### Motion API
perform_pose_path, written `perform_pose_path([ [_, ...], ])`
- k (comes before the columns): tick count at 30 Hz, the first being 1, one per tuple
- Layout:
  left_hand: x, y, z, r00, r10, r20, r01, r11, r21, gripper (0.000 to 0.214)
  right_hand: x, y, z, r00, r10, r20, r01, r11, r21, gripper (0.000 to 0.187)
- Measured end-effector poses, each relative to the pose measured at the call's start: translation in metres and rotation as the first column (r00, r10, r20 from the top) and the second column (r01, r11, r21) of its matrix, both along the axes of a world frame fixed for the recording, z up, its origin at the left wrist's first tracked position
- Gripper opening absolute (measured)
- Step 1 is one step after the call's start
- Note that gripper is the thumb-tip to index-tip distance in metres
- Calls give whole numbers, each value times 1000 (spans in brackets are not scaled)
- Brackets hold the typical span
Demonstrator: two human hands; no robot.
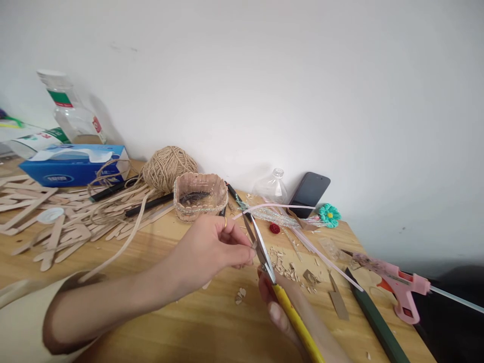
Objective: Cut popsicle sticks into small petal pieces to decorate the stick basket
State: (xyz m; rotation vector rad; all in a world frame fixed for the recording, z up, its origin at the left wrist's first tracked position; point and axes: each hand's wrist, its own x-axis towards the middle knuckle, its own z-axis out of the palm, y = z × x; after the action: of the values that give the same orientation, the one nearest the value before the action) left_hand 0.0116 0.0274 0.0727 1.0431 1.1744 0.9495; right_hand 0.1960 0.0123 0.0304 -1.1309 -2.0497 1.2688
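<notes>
My left hand (212,247), a ring on one finger, pinches a small pale piece (254,245) between thumb and fingertips; its exact kind is too small to make out. The blades of a pair of yellow-handled scissors (267,264) stand parted at that piece, pointing away from me. My right hand (280,305) grips the scissors, partly hidden behind the handle. Wood chips (285,267) lie scattered just beyond the right hand, and a few small pale petal-shaped pieces (241,295) rest below the left fingertips. Behind my left hand stands a clear box edged with scalloped wood (200,217).
On the left are wooden craft sticks (56,237), a blue tissue box (75,171), a glass bottle (71,116) and a twine ball (170,166). A phone (309,194) leans on the wall. A pink glue gun (401,287) and dark green strip (374,317) lie at the right edge.
</notes>
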Motion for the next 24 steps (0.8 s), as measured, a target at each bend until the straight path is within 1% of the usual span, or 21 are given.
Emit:
perform_pose_path([
  [5, -2, 0, 1, 998, -4, -58, 4, 1000, -3, 5, -1, -1, 7, 1000, -1, 27, 2, 999, -37, 57],
  [10, -7, 4, -2, 996, -40, -78, 41, 999, 6, 5, 0, 0, 6, 996, -17, 83, 24, 997, -80, 61],
  [13, -10, 8, -2, 994, -53, -98, 55, 998, 15, 4, 3, 1, 6, 993, -8, 115, 17, 997, -78, 62],
  [16, -12, 12, 0, 992, -59, -108, 62, 998, 16, 3, 6, 0, 5, 996, 18, 84, -6, 990, -138, 61],
  [19, -13, 14, 1, 994, -66, -93, 67, 998, 11, 2, 10, 1, -2, 999, 41, 12, -38, 979, -201, 59],
  [24, -13, 14, 1, 997, -57, -55, 58, 998, 17, 3, 16, 8, -25, 997, 73, -34, -78, 979, -187, 63],
])
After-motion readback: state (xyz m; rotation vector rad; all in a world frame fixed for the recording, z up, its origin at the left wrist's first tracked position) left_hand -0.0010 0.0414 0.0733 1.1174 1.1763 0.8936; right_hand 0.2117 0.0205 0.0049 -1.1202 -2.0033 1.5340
